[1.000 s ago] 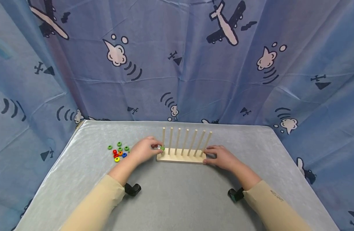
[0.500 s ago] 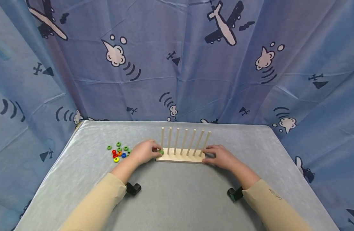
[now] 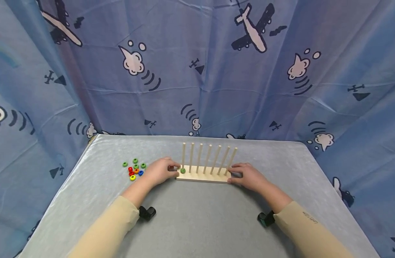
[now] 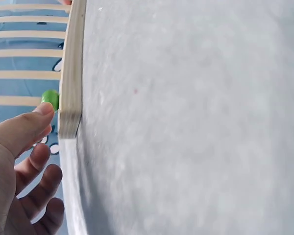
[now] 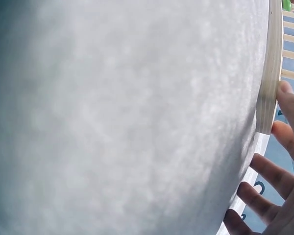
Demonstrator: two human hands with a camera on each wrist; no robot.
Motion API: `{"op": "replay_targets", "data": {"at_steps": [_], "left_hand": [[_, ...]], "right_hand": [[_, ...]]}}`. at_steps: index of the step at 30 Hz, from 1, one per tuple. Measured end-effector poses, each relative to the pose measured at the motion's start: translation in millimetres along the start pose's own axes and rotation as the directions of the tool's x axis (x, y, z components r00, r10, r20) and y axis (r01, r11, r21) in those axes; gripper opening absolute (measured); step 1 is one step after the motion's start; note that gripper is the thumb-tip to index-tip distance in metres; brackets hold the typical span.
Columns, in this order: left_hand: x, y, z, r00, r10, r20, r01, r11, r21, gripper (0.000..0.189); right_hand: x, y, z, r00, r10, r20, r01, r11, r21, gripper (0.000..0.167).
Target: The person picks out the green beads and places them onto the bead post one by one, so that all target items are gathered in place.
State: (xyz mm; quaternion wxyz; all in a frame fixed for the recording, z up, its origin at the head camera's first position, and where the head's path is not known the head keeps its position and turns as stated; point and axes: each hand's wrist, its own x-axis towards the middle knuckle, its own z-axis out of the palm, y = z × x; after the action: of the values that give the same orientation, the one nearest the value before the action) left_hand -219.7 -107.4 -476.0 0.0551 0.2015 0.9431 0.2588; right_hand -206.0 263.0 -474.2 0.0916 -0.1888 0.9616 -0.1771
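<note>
A pale wooden peg rack [image 3: 203, 177] with a row of several upright pegs stands on the table. One green bead [image 3: 183, 171] sits low on its leftmost peg, down at the base. My left hand [image 3: 160, 170] is at the rack's left end, thumb and index finger parted just left of the bead. In the left wrist view the thumb tip overlaps the green bead [image 4: 50, 99], and the other fingers are loosely bent. My right hand [image 3: 249, 175] holds the rack's right end between thumb and fingers. Its thumb [image 5: 285, 88] lies at the base's edge in the right wrist view.
Left of my left hand lies a loose group of beads: several green ones [image 3: 135, 161], red [image 3: 130, 169], orange [image 3: 136, 171], blue [image 3: 140, 173] and yellow [image 3: 133, 177]. A blue patterned curtain [image 3: 197, 71] hangs behind the grey-covered table [image 3: 203, 222].
The green bead has come down the leftmost peg to the base. My left fingers have loosened from it and drawn slightly left. The right hand stays at the rack's end.
</note>
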Motion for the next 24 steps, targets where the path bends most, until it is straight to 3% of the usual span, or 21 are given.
{"op": "replay_targets", "data": {"at_steps": [7,17,24], "left_hand": [[-14.5,-9.4,-16.5,0.999,-0.034,-0.021,0.034,0.999,0.016,0.033],[-41.1,-42.3,-48.7,0.996,-0.079,-0.043,0.080,0.996,0.023,0.033],[-52.8,-58.6,-59.5,0.995,-0.084,-0.057,0.088,0.994,0.068,0.031]], "right_hand": [[0.1,3.4,1.2,1.000,-0.012,-0.011,0.012,1.000,-0.004,0.059],[-0.3,4.1,-2.3,1.000,-0.021,0.002,0.021,1.000,-0.003,0.058],[3.7,4.8,-1.1,1.000,-0.023,0.009,0.023,1.000,0.001,0.058]]}}
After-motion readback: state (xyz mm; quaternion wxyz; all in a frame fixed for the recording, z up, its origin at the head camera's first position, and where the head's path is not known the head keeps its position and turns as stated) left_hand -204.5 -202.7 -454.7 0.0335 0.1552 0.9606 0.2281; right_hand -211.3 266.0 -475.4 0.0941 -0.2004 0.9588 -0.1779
